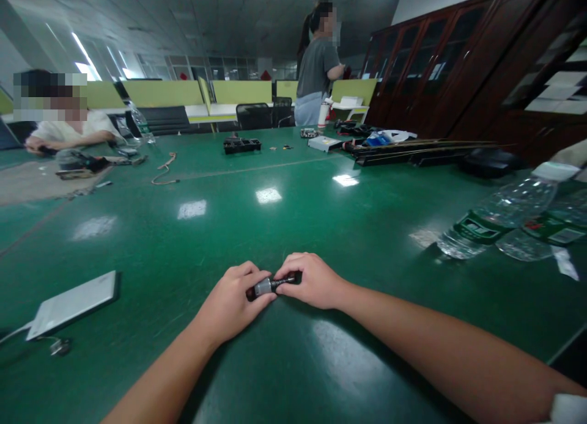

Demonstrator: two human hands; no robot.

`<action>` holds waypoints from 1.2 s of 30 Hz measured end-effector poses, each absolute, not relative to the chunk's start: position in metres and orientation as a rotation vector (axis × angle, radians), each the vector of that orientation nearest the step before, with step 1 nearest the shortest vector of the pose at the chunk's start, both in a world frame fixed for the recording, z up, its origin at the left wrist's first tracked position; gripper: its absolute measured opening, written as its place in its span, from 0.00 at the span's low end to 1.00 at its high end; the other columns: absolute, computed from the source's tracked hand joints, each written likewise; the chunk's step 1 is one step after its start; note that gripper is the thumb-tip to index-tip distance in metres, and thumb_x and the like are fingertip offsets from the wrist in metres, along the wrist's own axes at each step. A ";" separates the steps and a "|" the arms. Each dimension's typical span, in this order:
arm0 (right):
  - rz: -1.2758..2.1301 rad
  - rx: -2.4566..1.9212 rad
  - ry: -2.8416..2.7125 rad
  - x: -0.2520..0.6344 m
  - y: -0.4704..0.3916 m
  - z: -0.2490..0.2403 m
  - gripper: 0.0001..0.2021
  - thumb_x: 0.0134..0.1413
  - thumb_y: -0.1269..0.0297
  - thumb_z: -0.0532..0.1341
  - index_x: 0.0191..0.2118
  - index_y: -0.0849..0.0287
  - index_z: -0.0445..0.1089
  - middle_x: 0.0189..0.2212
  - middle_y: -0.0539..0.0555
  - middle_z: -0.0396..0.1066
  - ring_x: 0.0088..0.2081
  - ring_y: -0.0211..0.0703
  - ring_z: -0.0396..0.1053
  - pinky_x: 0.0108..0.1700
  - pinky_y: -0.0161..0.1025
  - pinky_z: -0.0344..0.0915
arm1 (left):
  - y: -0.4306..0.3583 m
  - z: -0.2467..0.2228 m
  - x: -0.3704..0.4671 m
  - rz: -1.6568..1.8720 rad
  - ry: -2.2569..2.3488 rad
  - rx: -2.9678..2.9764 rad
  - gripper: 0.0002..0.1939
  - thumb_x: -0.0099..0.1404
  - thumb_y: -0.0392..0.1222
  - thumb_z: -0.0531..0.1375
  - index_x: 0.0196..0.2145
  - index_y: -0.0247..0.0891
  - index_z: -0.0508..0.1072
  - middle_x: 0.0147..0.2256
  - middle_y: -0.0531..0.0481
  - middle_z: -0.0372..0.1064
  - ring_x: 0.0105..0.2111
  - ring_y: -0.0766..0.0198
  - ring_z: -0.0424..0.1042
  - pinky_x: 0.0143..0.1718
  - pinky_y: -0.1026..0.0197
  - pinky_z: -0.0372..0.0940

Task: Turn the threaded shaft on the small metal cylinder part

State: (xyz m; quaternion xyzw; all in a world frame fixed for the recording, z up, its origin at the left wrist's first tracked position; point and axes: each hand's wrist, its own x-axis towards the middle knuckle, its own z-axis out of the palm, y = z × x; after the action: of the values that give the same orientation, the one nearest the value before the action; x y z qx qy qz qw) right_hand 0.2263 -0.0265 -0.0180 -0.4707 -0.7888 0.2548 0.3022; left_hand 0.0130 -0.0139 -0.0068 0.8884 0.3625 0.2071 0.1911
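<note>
Both hands are on a small cylindrical piece (pixel 263 287) with a silver-grey barrel and dark ends, low over the green table; its exact kind is unclear. My left hand (pixel 233 302) grips the silver part between thumb and fingers. From the other side, my right hand (pixel 314 282) pinches the thinner dark part, which looks ridged or coiled. The piece lies roughly level, pointing left to right. My fingers and palms hide parts of both ends.
On the left lie a white flat device (pixel 76 303) with a cable and a small metal piece (pixel 59 347). Plastic water bottles (pixel 499 219) stand at right. Further back are a cord (pixel 166 169), a black frame (pixel 242 145) and dark rails (pixel 403 152). Two people are beyond.
</note>
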 end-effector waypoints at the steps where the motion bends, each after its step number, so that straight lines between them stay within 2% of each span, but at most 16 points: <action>1: 0.676 -1.246 -2.095 0.226 -0.027 -0.017 0.06 0.48 0.68 0.69 0.36 0.57 0.79 0.32 0.51 0.76 0.36 0.41 0.71 0.40 0.37 0.63 | -0.014 -0.007 0.013 0.588 1.015 2.506 0.13 0.64 0.43 0.62 0.46 0.41 0.78 0.39 0.45 0.72 0.40 0.56 0.72 0.43 0.56 0.67; 9: 0.642 -1.257 -2.112 0.226 -0.027 -0.017 0.06 0.48 0.68 0.69 0.36 0.58 0.79 0.31 0.51 0.76 0.35 0.40 0.70 0.39 0.37 0.63 | -0.015 -0.005 0.009 0.537 1.039 2.551 0.13 0.64 0.44 0.62 0.46 0.40 0.78 0.39 0.45 0.72 0.39 0.56 0.72 0.44 0.54 0.67; 16: 0.618 -1.257 -2.080 0.227 -0.027 -0.020 0.06 0.48 0.68 0.69 0.36 0.57 0.78 0.32 0.52 0.76 0.37 0.42 0.71 0.42 0.39 0.65 | -0.011 -0.006 0.004 0.603 1.070 2.515 0.16 0.63 0.44 0.63 0.48 0.40 0.76 0.40 0.45 0.73 0.40 0.56 0.73 0.44 0.55 0.68; 23: 0.612 -1.267 -2.076 0.227 -0.028 -0.018 0.06 0.49 0.69 0.68 0.35 0.57 0.78 0.31 0.52 0.75 0.36 0.41 0.70 0.40 0.38 0.64 | -0.009 -0.003 0.001 0.599 1.043 2.465 0.13 0.63 0.44 0.63 0.45 0.42 0.79 0.38 0.47 0.73 0.38 0.58 0.73 0.41 0.58 0.68; 36: 0.624 -1.263 -2.069 0.229 -0.026 -0.017 0.06 0.48 0.69 0.68 0.35 0.58 0.78 0.30 0.51 0.74 0.34 0.40 0.69 0.39 0.37 0.63 | -0.008 -0.001 0.000 0.534 1.099 2.462 0.15 0.64 0.45 0.63 0.47 0.41 0.78 0.40 0.46 0.73 0.39 0.57 0.74 0.44 0.56 0.68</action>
State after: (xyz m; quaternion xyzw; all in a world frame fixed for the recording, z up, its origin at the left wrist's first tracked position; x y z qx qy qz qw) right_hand 0.2286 -0.0263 -0.0169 -0.4791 -0.7848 0.2366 0.3140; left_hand 0.0004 -0.0080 -0.0010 0.8786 0.3920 0.1904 0.1954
